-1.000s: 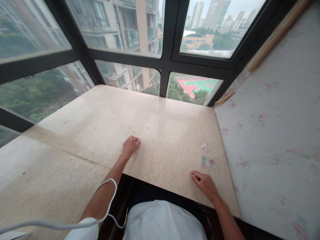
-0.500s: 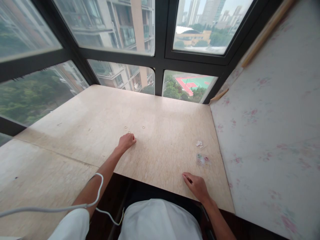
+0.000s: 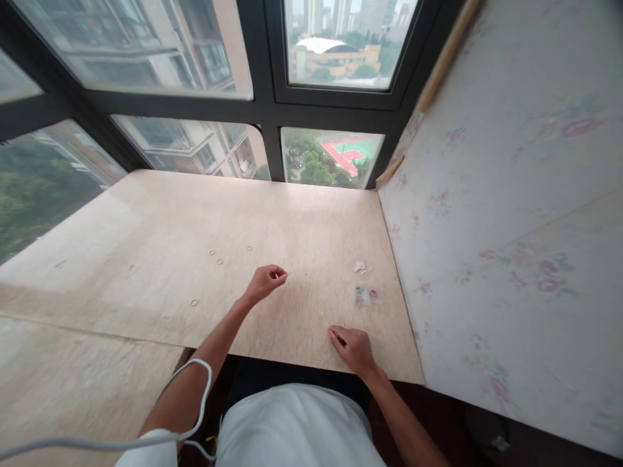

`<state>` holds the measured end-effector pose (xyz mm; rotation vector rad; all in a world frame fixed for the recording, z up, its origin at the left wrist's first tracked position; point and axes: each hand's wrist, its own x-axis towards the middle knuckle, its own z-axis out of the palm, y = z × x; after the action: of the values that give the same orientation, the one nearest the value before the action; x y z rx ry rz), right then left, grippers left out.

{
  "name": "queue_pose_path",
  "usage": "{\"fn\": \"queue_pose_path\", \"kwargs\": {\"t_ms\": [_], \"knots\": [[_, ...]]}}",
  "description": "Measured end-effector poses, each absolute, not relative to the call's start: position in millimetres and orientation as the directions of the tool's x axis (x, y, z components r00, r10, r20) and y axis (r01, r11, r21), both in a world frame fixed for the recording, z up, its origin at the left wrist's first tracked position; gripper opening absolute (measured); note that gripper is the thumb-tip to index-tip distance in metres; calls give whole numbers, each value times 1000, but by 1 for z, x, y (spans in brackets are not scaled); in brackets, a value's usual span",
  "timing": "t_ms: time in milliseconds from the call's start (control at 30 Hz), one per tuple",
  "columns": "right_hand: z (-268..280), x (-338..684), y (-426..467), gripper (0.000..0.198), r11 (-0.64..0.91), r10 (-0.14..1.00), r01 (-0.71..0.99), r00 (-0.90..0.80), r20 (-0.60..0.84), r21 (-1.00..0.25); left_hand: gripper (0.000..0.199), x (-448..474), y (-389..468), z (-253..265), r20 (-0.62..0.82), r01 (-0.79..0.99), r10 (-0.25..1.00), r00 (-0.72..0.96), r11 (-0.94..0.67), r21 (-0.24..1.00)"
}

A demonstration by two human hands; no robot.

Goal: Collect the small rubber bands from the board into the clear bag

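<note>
My left hand (image 3: 267, 283) hovers over or rests on the middle of the marbled countertop (image 3: 302, 220), thumb and fingertips pinched together. Whatever may be between those fingertips is too small to make out. To its left lie several thin, pale gold rings: one ring (image 3: 250, 248) nearest the hand, a pair farther left, and another ring (image 3: 195, 302) closer to the front edge. By the front edge on the right is my right hand (image 3: 354, 349), fingers curled and pressed together; what they hold, if anything, is hidden.
A small clear plastic box (image 3: 367, 296) with coloured bits inside sits beyond my right hand. Small white pieces (image 3: 359, 266) lie behind it. Windows border the back, and a flowered wall (image 3: 467, 214) stands at the right. A white cable (image 3: 92, 443) loops over my left forearm.
My left hand has moved right, away from the rings, uncovering them. My right hand stays near the front edge, still curled. The camera view has turned to the right.
</note>
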<state>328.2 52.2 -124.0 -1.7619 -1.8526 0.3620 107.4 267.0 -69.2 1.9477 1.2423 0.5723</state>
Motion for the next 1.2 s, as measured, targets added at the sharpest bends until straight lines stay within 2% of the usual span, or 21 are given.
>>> {"fn": "queue_pose_path", "kwargs": {"t_ms": [233, 500, 667, 800, 1033, 1200], "knots": [[-125, 330, 54, 28, 69, 982, 819, 45, 183, -569, 13, 216, 242, -61, 67, 411, 742, 667, -442, 797], [-121, 330, 57, 28, 36, 980, 822, 82, 181, -568, 9, 290, 225, -68, 45, 400, 565, 824, -636, 660], [-120, 331, 57, 28, 47, 980, 825, 71, 185, -564, 10, 302, 224, -79, 11, 435, 536, 844, -697, 570], [-122, 331, 57, 27, 46, 979, 823, 75, 188, -566, 11, 304, 225, -85, -6, 445, 527, 850, -711, 544], [-123, 331, 57, 27, 37, 981, 821, 79, 178, -570, 12, 299, 229, -87, 3, 420, 515, 857, -702, 575], [-124, 331, 56, 26, 30, 980, 815, 90, 178, -579, 14, 280, 231, -82, 87, 363, 560, 824, -639, 678]]}}
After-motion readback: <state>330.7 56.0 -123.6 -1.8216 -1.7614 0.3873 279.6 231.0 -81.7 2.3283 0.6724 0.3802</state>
